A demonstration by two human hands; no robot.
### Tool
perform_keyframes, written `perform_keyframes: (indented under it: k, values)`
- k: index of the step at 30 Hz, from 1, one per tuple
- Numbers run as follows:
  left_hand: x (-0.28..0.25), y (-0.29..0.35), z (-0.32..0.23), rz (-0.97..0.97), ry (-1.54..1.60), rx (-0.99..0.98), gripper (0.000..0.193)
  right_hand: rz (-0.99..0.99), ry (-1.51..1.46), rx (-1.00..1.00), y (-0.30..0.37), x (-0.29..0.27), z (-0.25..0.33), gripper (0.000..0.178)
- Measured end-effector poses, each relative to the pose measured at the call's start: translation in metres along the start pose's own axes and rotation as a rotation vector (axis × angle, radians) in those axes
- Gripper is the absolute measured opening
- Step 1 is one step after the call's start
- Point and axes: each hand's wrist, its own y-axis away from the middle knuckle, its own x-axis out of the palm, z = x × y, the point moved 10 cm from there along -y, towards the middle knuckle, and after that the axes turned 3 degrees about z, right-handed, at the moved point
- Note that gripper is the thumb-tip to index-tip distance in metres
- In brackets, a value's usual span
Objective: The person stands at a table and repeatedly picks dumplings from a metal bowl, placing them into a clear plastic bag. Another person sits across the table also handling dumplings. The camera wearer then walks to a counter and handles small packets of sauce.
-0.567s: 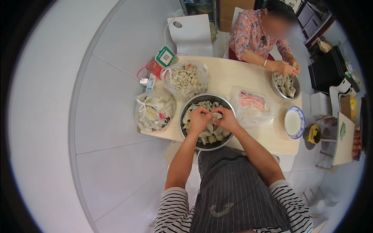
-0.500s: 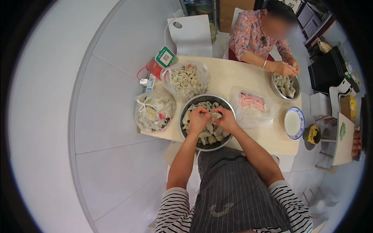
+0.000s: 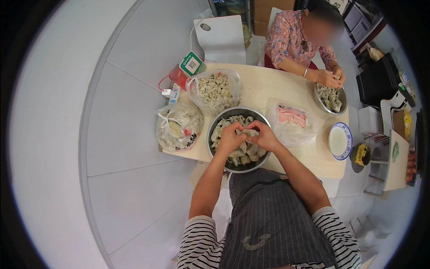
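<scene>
A steel bowl (image 3: 211, 151) stands at the table's near edge, holding many soft, grey-beige lumpy pieces (image 3: 244, 160); their exact kind is unclear. Over it, my left hand (image 3: 229, 138) and my right hand (image 3: 266, 136) come close together. Between them they pinch one grey-beige piece (image 3: 250, 132), the thumbs and forefingers meeting on it. The fingertips partly cover that piece. Just behind the bowl, an open clear plastic bag (image 3: 215, 92) is full of small pale pieces. A tied clear bag (image 3: 178, 127) lies to its left.
Right of the bowl lies a clear bag with red print (image 3: 291, 119). A blue-rimmed bowl (image 3: 340, 141) holds whitish liquid. Across the table (image 3: 264, 83), a person (image 3: 291, 40) handles pieces above another steel bowl (image 3: 331, 98). A red cup (image 3: 178, 78) and a green code stand (image 3: 192, 64) stand far left.
My hands have shifted slightly, still gripping a piece between them above the bowl. My right fingers have turned a little around it. The person opposite has moved their fingers slightly.
</scene>
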Motion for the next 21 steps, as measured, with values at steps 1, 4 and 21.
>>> perform_keyframes:
  k: [1,4,21]
  values:
    - [-0.004,0.000,-0.006,-0.091,-0.007,0.063,0.012,-0.033,-0.005,-0.018,-0.001,-0.003,-0.002,0.033]
    - [-0.014,-0.004,0.004,-0.302,0.078,0.139,0.008,-0.127,-0.105,-0.014,-0.005,-0.007,-0.017,0.033]
    - [-0.009,0.003,-0.004,-0.115,-0.069,0.123,0.015,-0.088,-0.147,0.105,-0.003,-0.001,-0.025,0.028]
